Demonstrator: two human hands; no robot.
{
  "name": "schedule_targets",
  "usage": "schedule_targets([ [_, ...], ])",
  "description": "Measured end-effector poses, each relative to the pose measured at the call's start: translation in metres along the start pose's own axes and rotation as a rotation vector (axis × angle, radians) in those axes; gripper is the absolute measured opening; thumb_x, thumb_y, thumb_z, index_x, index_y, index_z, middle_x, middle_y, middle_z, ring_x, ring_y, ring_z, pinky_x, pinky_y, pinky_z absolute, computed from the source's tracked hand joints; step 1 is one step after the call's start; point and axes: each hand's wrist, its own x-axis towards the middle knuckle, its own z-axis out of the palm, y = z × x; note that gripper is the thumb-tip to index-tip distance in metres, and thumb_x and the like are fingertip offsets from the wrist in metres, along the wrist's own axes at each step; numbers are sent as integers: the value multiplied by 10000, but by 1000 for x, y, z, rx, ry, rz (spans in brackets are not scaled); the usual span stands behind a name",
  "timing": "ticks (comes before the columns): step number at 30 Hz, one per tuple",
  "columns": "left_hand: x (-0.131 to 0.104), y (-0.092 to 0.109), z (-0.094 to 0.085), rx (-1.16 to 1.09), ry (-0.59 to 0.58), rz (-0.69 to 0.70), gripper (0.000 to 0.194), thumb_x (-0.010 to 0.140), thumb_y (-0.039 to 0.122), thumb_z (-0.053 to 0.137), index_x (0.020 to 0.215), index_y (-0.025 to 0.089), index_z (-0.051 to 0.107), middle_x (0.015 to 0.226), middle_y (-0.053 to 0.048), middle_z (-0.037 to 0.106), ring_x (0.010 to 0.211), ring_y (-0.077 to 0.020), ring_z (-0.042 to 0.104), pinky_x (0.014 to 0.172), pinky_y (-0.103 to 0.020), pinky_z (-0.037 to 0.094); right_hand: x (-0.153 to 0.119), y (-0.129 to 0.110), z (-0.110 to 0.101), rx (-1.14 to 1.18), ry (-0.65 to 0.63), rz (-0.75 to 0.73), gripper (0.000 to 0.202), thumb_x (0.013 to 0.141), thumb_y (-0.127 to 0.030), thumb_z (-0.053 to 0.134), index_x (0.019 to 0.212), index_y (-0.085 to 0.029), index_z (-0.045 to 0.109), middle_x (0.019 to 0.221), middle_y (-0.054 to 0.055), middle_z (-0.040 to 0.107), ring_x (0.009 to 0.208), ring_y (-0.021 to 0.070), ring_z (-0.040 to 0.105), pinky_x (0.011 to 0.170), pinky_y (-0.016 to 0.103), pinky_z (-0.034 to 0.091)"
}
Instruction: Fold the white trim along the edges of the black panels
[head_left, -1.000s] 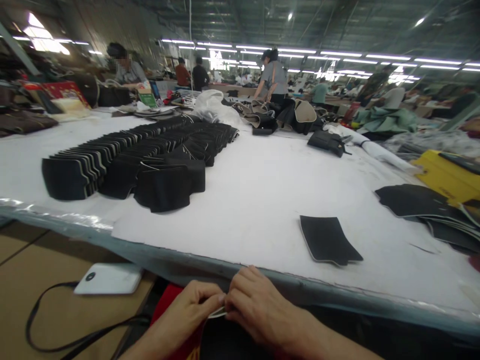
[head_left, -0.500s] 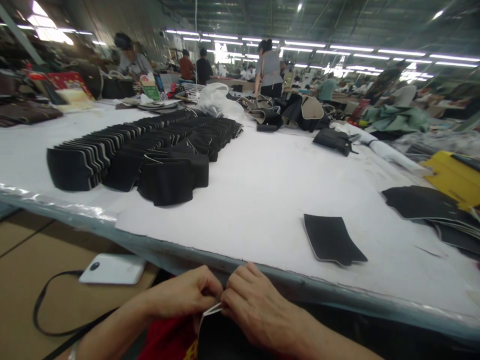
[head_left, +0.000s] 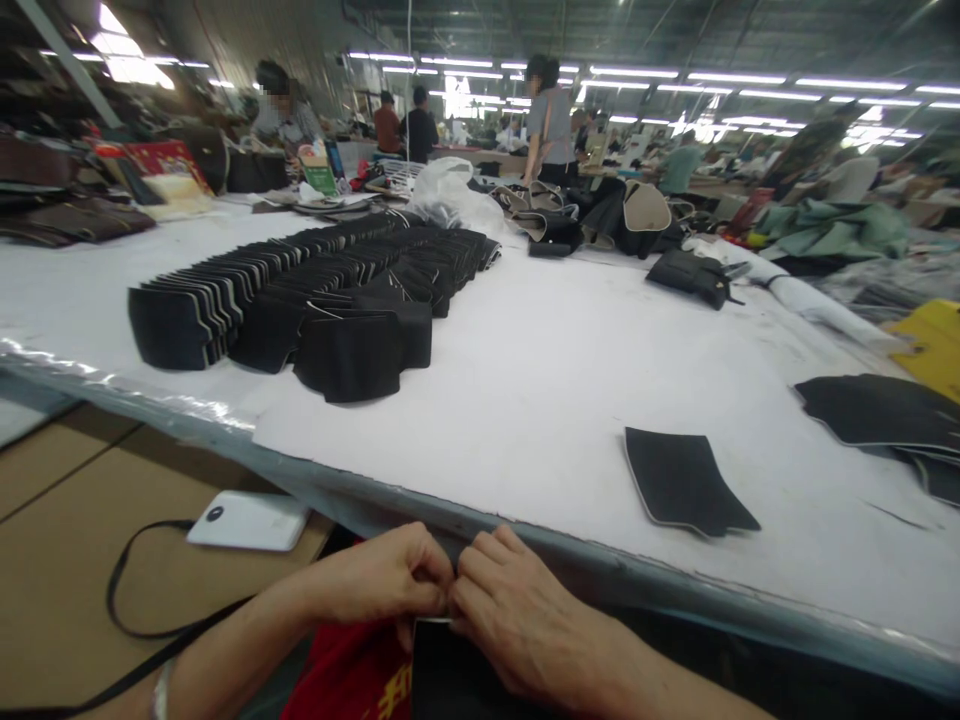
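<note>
My left hand [head_left: 382, 578] and my right hand [head_left: 517, 610] meet fingertip to fingertip just below the table's front edge [head_left: 570, 560]. Together they pinch the top edge of a black fabric piece [head_left: 450, 670] that hangs down over my lap. Red cloth with yellow print [head_left: 352, 675] lies under my left hand. On the white table top a single black piece with a pale edge [head_left: 686, 482] lies flat to the right of my hands. Overlapping rows of folded black pieces [head_left: 315, 290] stretch away at the left.
A white power bank [head_left: 249, 520] with a black cable [head_left: 124, 610] rests on brown cardboard at lower left. More flat black pieces [head_left: 885, 415] and a yellow sheet [head_left: 934, 345] lie at the right. Dark bags [head_left: 694, 275], a plastic bag and several workers stand at the far end.
My hands stay pinched together on the black piece, and its pale edge is now hidden under my fingers. The view has shifted slightly left and down, so the table's things sit further right.
</note>
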Motion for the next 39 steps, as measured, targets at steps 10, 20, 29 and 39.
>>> schedule_targets([
  [10, 10, -9, 17, 162, 304, -30, 87, 622, 184, 494, 541, 152, 500, 492, 49, 385, 499, -86, 364, 442, -206, 217, -8, -15, 3, 42, -13, 45, 77, 933, -230, 517, 925, -154, 508, 933, 52, 535, 852, 193, 409, 821, 346, 337],
  [20, 5, -24, 22, -39, 248, 19, 131, 697, 210, 521, 670, 133, 623, 570, 32, 477, 570, -94, 383, 527, -218, 248, -15, 1, -11, 313, -79, 259, 122, 895, -238, 625, 939, -201, 518, 955, -8, 600, 920, 168, 469, 828, 333, 313],
  [29, 1, -5, 15, 67, 197, 78, 196, 750, 219, 522, 781, 122, 690, 653, 28, 508, 634, -98, 390, 580, -214, 286, -17, 6, -11, 319, 10, 214, 51, 924, -184, 557, 880, -182, 530, 927, 8, 598, 898, 163, 459, 814, 330, 313],
  [39, 17, -6, 25, 195, 314, 31, 174, 694, 200, 529, 676, 121, 683, 566, 39, 492, 574, -97, 390, 520, -221, 254, -17, -13, -10, 129, 11, 71, 63, 933, -193, 519, 874, -180, 502, 892, 17, 567, 837, 162, 428, 767, 326, 325],
])
